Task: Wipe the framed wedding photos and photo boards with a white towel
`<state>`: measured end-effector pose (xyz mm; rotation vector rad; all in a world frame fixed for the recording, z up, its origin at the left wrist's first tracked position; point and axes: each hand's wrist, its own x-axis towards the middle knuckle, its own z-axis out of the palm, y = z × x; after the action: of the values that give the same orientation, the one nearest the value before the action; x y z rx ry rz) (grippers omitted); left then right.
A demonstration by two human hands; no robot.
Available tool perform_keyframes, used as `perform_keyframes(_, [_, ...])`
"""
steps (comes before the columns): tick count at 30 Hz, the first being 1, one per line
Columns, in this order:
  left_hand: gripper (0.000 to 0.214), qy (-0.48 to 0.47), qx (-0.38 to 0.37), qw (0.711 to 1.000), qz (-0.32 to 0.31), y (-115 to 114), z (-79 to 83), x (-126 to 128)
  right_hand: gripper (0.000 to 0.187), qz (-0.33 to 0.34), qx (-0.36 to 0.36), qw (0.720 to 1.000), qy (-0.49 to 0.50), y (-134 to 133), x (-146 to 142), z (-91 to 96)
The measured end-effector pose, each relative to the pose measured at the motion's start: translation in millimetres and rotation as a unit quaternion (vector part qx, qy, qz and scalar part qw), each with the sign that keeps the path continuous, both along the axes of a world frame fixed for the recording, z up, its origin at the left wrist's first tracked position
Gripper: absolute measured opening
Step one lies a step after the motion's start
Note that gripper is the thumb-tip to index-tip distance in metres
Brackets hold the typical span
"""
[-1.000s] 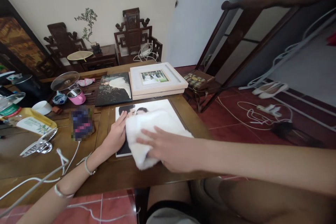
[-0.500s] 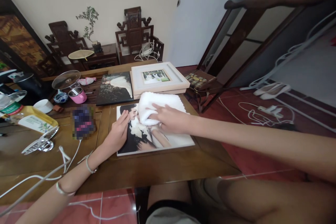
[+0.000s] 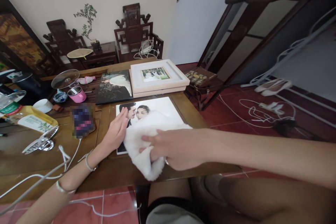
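Observation:
A large wedding photo print (image 3: 154, 110) lies flat on the wooden table (image 3: 115, 173) in front of me. My right hand (image 3: 173, 148) presses a white fluffy cloth (image 3: 143, 140) onto the print's near part, fingers closed on the cloth, which hangs past the print's front edge. My left hand (image 3: 115, 133) rests flat and open against the print's left edge, fingers stretched out. Two bracelets sit on my left wrist.
Behind the print are a dark photo panel (image 3: 114, 86) and a white framed picture (image 3: 157, 77). To the left: a pink cup (image 3: 77, 95), a yellow tray (image 3: 31, 120), a metal clip (image 3: 39, 143), white cables (image 3: 63, 157). Carved chairs stand at the wall; cables lie on the red floor.
My right hand has pulled the cloth from the print's far edge back to its near edge, uncovering the faces in the photo. My left hand stays at the left edge.

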<state>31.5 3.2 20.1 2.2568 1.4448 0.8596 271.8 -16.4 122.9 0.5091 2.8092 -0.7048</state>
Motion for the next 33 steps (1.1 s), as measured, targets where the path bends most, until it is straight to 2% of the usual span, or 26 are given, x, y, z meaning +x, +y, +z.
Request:
perform_keyframes(4, [0.050, 0.063, 0.017, 0.997, -0.044, 3, -11.5, -5, 0.046, -0.088, -0.049, 0.993, -0.056, 31, 7, 8.0])
perform_keyframes(10, [0.041, 0.068, 0.037, 0.996, -0.053, 5, -13.7, -2, 0.046, -0.168, 0.012, 0.986, 0.006, 64, -12, -3.2])
perform_keyframes(12, [0.036, 0.074, 0.034, 0.995, -0.049, 4, -10.6, 1, 0.050, -0.163, 0.015, 0.986, 0.042, 71, -25, -5.8])
perform_keyframes(16, [0.032, 0.091, 0.035, 0.994, -0.040, 3, -5.6, 1, 0.052, -0.104, 0.016, 0.988, 0.111, 89, -55, -10.2])
perform_keyframes(21, [0.033, 0.081, 0.048, 0.994, -0.051, 1, -5.3, -7, 0.055, -0.049, 0.027, 0.989, 0.134, 101, -75, -14.0])
perform_keyframes(24, [0.035, 0.077, 0.053, 0.995, -0.045, 1, -6.2, -10, 0.054, -0.076, -0.001, 0.994, 0.085, 101, -70, -8.6])
perform_keyframes(28, [0.038, 0.064, 0.056, 0.995, -0.059, 1, -9.6, -15, 0.048, -0.108, -0.038, 0.993, 0.034, 105, -48, -2.9])
perform_keyframes(33, [0.046, 0.072, 0.060, 0.994, -0.056, 3, -19.5, -26, 0.057, -0.128, -0.011, 0.992, 0.019, 109, -3, -13.0])
